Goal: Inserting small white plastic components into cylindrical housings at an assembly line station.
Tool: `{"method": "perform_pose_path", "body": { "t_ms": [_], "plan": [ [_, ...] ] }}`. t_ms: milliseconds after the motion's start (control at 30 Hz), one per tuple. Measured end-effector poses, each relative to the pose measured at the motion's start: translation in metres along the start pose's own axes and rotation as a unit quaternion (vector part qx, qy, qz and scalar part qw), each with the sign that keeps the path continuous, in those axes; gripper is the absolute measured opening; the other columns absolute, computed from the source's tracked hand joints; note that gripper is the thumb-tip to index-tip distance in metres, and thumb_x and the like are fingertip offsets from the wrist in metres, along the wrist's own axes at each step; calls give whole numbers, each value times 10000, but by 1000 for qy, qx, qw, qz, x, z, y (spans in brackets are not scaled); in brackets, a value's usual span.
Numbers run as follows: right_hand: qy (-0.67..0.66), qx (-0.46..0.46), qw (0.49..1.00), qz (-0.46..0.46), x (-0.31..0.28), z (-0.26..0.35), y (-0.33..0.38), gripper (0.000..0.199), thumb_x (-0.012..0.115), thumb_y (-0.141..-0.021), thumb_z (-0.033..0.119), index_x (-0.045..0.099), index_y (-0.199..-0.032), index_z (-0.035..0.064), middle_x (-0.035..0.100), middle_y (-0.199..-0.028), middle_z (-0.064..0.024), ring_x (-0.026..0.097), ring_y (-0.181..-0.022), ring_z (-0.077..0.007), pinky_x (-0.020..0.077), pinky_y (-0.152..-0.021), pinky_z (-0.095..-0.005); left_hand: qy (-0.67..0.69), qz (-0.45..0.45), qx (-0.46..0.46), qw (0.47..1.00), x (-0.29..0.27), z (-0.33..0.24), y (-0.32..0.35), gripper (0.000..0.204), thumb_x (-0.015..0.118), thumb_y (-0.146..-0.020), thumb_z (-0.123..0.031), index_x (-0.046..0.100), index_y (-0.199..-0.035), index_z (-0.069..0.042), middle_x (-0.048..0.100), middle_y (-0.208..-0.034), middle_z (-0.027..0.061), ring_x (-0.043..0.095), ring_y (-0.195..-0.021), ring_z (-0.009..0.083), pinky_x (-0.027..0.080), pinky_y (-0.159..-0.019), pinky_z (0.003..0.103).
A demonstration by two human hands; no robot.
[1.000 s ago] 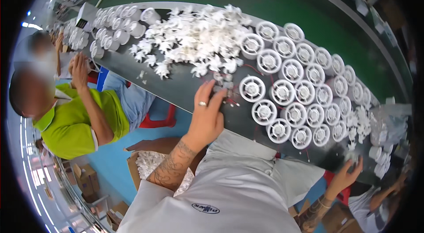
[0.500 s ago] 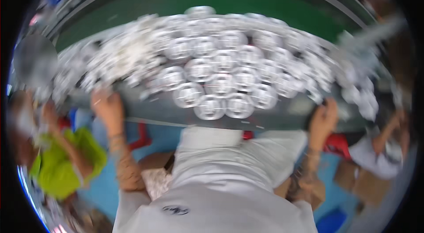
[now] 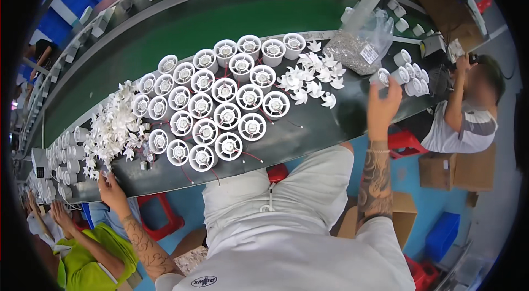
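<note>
**While right hand (image 3: pixel 384 112) reaches white fan housing (image 3: pixel 380 77), left hand (image 3: pixel 113 196) sits at impeller pile (image 3: pixel 110 128)**

Right fingers around housing, right end of surface (image 3: pixel 336 120); can't tell if clamped. Left fingers at pile's near edge, grip unclear. Spoked housings (image 3: pixel 226 116) mid-surface, between pile and smaller impeller cluster (image 3: pixel 314 89).

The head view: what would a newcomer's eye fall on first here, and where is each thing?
A cluster of round white housings with spoked centres stands out first, in the middle of the dark table. White bladed pieces lie heaped to its left, with a smaller pile to its right. Beyond it curves a broad green strip, while farther right the right hand is at a white cup.
</note>
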State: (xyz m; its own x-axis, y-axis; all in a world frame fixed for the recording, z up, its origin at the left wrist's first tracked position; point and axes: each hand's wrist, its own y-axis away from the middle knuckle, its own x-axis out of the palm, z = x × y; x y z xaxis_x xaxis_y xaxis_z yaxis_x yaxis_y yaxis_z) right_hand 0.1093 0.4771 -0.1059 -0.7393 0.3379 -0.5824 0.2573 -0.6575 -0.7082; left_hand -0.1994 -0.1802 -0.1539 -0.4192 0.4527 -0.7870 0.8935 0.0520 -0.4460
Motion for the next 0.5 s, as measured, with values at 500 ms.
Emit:
{"method": "perform_pose_path", "body": {
  "t_ms": [500],
  "plan": [
    [-105,4,991,81,-22,42,34,290,645,-809,61,626,-1094,13,588,-1143,-144,533,-1103,-346,428,-934,-410,325,-60,-194,924,2,41,-11,323,691,-895,-224,612,-1085,25,628,-880,52,580,-795,100,478,-684,226]
  ]
}}
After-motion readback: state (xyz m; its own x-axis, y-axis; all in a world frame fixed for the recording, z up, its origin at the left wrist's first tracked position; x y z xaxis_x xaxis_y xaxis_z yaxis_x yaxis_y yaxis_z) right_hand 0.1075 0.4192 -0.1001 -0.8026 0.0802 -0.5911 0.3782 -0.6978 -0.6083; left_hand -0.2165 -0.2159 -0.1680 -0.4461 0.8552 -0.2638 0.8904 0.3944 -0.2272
